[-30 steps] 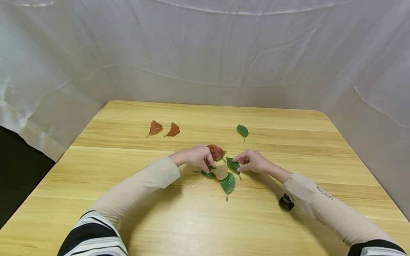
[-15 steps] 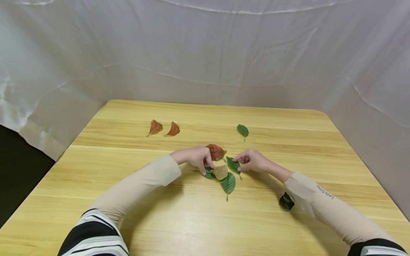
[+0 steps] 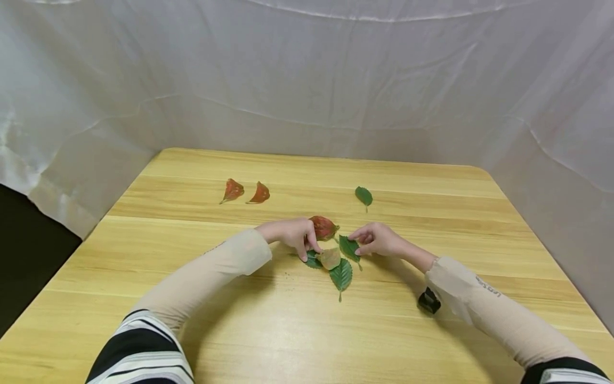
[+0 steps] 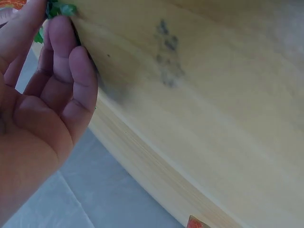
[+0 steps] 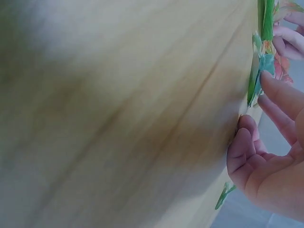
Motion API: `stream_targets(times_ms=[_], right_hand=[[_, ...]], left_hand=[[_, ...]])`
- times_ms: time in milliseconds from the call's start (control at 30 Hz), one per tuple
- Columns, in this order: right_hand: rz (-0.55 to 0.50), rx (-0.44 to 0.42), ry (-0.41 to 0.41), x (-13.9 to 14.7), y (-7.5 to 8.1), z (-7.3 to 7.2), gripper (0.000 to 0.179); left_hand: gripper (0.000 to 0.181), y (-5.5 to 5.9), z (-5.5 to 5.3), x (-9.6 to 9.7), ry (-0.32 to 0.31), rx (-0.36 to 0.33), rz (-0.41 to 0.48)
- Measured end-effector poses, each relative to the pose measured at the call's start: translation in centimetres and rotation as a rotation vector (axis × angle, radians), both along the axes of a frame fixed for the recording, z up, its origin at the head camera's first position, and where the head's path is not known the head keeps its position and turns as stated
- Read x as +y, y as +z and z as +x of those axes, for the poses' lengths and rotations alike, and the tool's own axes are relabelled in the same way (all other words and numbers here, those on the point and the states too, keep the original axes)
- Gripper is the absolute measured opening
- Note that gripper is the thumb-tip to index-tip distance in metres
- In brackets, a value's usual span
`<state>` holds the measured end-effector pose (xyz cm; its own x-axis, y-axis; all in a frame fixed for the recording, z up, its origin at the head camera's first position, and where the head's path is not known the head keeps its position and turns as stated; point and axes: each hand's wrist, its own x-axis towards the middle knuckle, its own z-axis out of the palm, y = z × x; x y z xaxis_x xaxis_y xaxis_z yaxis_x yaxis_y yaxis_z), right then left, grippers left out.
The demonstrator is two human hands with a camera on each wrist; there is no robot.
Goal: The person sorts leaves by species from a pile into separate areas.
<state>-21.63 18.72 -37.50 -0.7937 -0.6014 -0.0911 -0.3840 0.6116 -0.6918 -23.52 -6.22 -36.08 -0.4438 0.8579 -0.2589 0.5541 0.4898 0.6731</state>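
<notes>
Several leaves lie together at mid-table in the head view. My left hand [image 3: 295, 234] curls its thumb and index finger onto the left green leaf [image 3: 313, 260], with the index fingertip at the edge of a yellowish leaf [image 3: 329, 258]. My right hand [image 3: 378, 241] holds the right green leaf [image 3: 348, 247] by its right side between thumb and index fingertips. Below the yellowish leaf, a third green leaf [image 3: 341, 274] points its stem toward me. A red leaf [image 3: 324, 228] sits above the group, partly behind my left hand. The left wrist view shows mostly palm and curled fingers [image 4: 61, 71].
Two red leaves [image 3: 233, 191] [image 3: 259, 193] lie at the far left of the wooden table [image 3: 268, 330]. Another green leaf [image 3: 363, 196] rests farther back on the right. A black device [image 3: 429, 302] shows under the right wrist. Pale curtains [image 3: 307, 80] surround the table.
My left thumb has shifted slightly left, showing more of the left green leaf. The yellowish leaf has changed its sheen and tilted a little. My right hand stays nearly still.
</notes>
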Motion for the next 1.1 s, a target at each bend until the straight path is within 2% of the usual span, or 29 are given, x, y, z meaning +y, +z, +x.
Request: stream_targets(times_ms=[233, 533, 900, 1100], right_hand=[[-0.013, -0.009, 0.030, -0.36, 0.20, -0.04, 0.045], [-0.008, -0.002, 0.073, -0.71, 0.15, -0.14, 0.055], [-0.006, 0.019, 0.107, -0.78, 0.06, -0.21, 0.050], [-0.015, 0.039, 0.084, -0.58, 0.01, -0.19, 0.031]], left_hand=[[0.033, 0.06, -0.18, -0.05, 0.019, -0.021, -0.024], [0.033, 0.33, 0.05, -0.03, 0.025, -0.005, -0.034], [0.033, 0.16, 0.01, -0.08, 0.033, -0.019, -0.033], [0.033, 0.19, -0.04, -0.01, 0.037, -0.037, -0.041]])
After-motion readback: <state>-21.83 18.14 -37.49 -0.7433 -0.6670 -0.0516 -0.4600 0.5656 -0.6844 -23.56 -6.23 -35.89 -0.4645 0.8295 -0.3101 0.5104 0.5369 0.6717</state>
